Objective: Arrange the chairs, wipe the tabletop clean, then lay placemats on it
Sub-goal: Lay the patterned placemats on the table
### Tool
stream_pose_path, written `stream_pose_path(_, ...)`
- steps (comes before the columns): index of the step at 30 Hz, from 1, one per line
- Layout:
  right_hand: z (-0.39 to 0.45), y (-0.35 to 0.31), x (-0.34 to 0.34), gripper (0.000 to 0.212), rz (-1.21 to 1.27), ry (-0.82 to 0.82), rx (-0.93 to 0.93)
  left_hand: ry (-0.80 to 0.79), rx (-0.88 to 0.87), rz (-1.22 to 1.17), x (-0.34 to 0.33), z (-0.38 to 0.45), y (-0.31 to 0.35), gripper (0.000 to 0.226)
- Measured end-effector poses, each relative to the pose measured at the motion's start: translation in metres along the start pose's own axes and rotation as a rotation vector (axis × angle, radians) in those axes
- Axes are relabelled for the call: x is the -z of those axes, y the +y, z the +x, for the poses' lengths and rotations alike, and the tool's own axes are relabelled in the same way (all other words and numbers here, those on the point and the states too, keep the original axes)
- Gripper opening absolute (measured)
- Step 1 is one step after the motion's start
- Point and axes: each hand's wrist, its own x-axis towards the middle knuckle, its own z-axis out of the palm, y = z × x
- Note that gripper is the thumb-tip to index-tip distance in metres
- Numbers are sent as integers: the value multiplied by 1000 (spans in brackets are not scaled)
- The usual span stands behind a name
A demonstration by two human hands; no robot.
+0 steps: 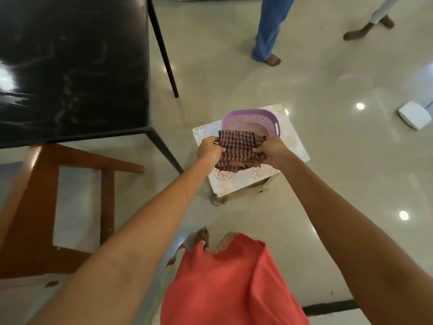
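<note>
A checked purple-and-tan cloth (236, 148) is stretched between my two hands over a low patterned stool (293, 146). My left hand (209, 150) grips its left edge. My right hand (271, 151) pinches its right edge. Behind the cloth, a purple plastic basket (248, 118) sits on the stool. The glossy black tabletop (70, 66) fills the upper left, with faint streaks on it. A brown wooden chair (46, 207) stands at its near edge, lower left.
Two people stand on the tiled floor at the top: a leg in blue trousers (269, 31) and bare feet (367, 29) to its right. A white box (413, 114) lies at the right edge. My orange garment (222, 289) and foot show below.
</note>
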Motion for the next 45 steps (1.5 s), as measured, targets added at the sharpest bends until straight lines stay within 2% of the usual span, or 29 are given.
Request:
stream_pose_path(5,44,-29,40,36,-119,-93,45,98,19,-56,-47,28,24,38)
stream_pose_path(10,108,-44,62,37,-293,-84,92,206,31,-103,-92,58,31,40)
stream_pose_path(17,176,-61,57,24,-470,-156,128,346,42,-120,-115,98,32,43)
stream_pose_path(20,207,-61,48,28,-542,-182,135,393,63,-147,-120,118,28,40)
stream_pose_path(26,240,-51,35,20,-753,-206,130,428,222,-173,-134,159,12,33)
stream_pose_path(32,263,-38,36,19,-869,-271,39,383,228,-64,-149,172,-5,31)
stream_pose_path(35,262,-43,33,17,-1041,-344,94,387,226,41,-153,169,-4,43)
stream_pose_path(39,261,-55,27,12,-1165,-425,247,479,238,-43,-158,159,6,49)
stream_pose_path(45,272,-89,22,24,-989,-607,302,755,304,-396,-184,144,30,26)
